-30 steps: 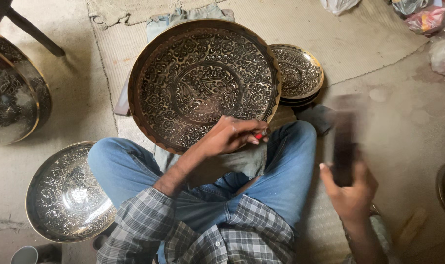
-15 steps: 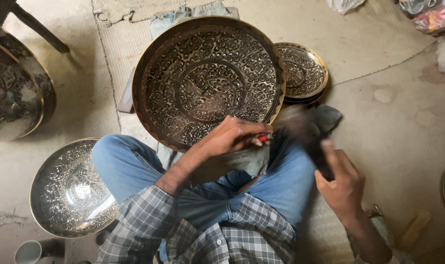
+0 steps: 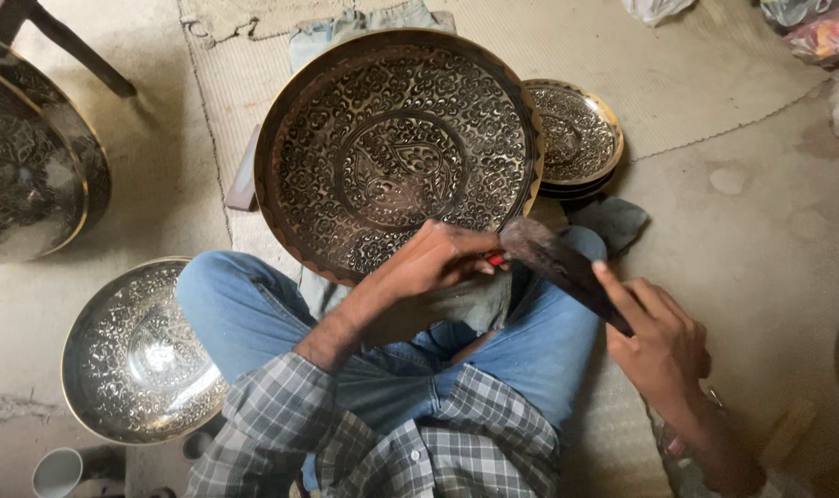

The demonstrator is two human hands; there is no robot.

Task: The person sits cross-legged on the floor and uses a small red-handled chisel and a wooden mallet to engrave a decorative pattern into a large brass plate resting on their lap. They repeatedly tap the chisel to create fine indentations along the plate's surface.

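Brass, dark and densely engraved: the big round tray [image 3: 396, 152] leaned tilted against the person's crossed legs, its scrollwork ringing a central medallion, its rim bright gold. At its lower edge the left hand [image 3: 433, 263] had its grip clenched on a small red-tipped tool [image 3: 495, 261], pressed to the metal. Just beside it, the right hand [image 3: 659, 346] had its grip wrapped around a dark wooden mallet [image 3: 562, 263], whose head sat by the tool. Behind the tray's right rim, touching it, sat a stack of smaller engraved plates [image 3: 576, 138]. Left of the knee lay a silvery bowl [image 3: 134, 355]; farther left, another dark tray [image 3: 32, 166]. Open concrete floor [image 3: 751, 231] spread out to the right.
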